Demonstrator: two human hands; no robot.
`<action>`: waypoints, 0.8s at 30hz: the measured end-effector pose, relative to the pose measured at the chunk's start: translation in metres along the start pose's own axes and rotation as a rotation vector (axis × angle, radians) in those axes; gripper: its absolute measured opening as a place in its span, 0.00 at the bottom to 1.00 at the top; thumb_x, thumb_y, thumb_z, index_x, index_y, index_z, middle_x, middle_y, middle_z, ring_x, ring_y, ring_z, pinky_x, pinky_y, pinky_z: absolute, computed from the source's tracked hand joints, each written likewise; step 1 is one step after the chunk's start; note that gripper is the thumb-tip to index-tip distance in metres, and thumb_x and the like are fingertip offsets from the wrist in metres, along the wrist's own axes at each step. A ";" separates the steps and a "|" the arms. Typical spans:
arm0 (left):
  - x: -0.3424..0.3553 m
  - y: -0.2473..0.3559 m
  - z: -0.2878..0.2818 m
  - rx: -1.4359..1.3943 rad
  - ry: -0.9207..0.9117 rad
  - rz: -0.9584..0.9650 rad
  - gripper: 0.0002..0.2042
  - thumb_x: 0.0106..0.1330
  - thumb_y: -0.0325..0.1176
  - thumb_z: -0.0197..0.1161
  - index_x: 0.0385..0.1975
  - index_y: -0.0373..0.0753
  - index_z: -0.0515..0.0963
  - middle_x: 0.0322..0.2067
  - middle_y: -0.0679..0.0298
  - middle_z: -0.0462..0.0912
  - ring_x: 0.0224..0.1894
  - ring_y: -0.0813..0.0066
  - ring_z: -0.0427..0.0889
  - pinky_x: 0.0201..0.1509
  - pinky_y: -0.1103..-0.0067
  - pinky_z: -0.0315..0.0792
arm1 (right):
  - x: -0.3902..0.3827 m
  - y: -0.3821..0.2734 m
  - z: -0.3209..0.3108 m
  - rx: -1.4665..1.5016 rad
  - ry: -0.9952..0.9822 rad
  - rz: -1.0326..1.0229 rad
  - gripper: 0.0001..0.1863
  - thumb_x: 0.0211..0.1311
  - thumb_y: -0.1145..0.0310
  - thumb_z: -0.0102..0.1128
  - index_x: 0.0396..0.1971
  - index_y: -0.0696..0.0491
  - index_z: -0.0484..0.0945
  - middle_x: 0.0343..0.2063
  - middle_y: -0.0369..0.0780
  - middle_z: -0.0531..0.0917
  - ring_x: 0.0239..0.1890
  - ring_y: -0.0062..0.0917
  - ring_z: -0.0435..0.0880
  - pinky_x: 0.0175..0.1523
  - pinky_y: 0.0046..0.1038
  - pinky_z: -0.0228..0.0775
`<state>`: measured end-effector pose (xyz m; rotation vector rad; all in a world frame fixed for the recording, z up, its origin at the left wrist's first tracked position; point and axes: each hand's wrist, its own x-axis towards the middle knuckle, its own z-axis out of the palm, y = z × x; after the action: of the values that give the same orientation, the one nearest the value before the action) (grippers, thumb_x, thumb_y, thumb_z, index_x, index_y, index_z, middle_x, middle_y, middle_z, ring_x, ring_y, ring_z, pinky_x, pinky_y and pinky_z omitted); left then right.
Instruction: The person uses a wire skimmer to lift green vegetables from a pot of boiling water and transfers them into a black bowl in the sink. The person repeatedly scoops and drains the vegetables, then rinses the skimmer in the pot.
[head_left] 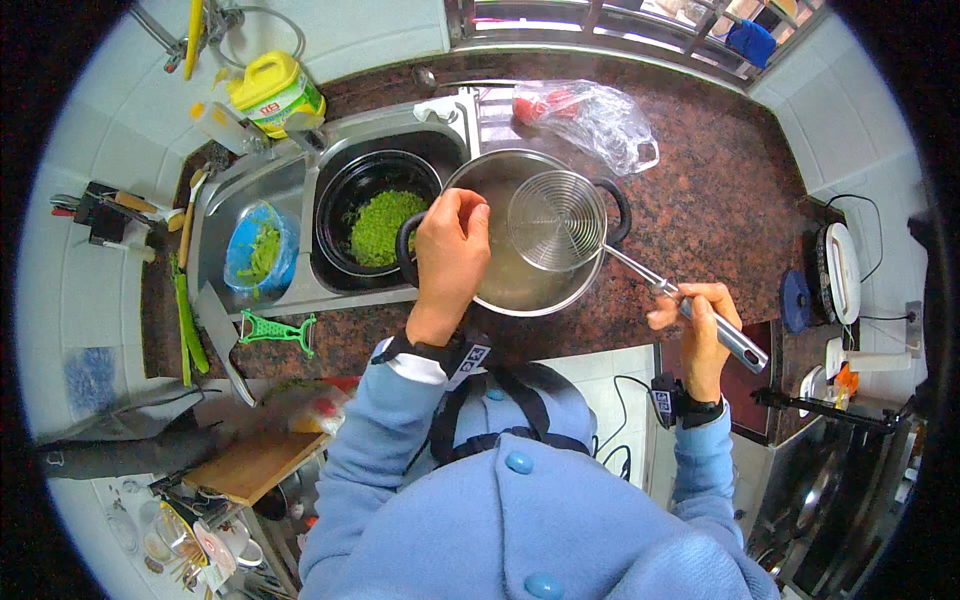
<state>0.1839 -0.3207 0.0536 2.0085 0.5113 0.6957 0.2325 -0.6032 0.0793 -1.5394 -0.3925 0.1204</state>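
My right hand (703, 335) grips the metal handle of a round spiral wire skimmer (558, 222). The skimmer's coil is over the right half of a wide steel pot (545, 306), with greyish, cloudy contents below. Above the pot's left rim, beside its black handle, my left hand (455, 245) has its fingers curled and thumb pressed in; whatever they may pinch is hidden. Left of the pot, a black basin (335, 235) in the sink holds finely chopped greens (387, 229).
A blue bowl (232, 262) with green scraps sits in the left sink basin. A cleaver (222, 338), green peeler (277, 331) and green stalks (190, 335) lie at the counter's left front. Behind the pot is a clear plastic bag (600, 120); a yellow jug (277, 95) stands behind the sink.
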 end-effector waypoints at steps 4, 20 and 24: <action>0.002 -0.002 0.005 -0.177 -0.096 -0.176 0.08 0.65 0.31 0.55 0.37 0.34 0.78 0.29 0.66 0.81 0.29 0.81 0.77 0.34 0.83 0.71 | -0.006 -0.006 -0.002 0.078 0.008 -0.034 0.13 0.64 0.64 0.48 0.37 0.61 0.70 0.26 0.49 0.81 0.22 0.32 0.82 0.32 0.30 0.77; 0.005 0.008 0.006 -0.702 -0.136 -0.348 0.09 0.68 0.30 0.51 0.40 0.36 0.77 0.32 0.67 0.79 0.32 0.84 0.75 0.37 0.86 0.69 | -0.009 0.001 -0.016 0.307 0.095 0.040 0.15 0.65 0.61 0.45 0.36 0.60 0.69 0.24 0.49 0.81 0.19 0.30 0.81 0.26 0.27 0.75; 0.006 0.014 -0.002 -0.607 0.112 -0.226 0.08 0.67 0.28 0.50 0.40 0.35 0.75 0.32 0.66 0.77 0.31 0.84 0.73 0.37 0.86 0.68 | 0.014 0.012 -0.006 0.237 0.066 0.273 0.13 0.64 0.64 0.48 0.36 0.61 0.72 0.23 0.50 0.81 0.19 0.29 0.82 0.23 0.25 0.76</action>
<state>0.1883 -0.3220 0.0682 1.3300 0.5084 0.7205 0.2499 -0.6037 0.0701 -1.3515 -0.1091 0.3174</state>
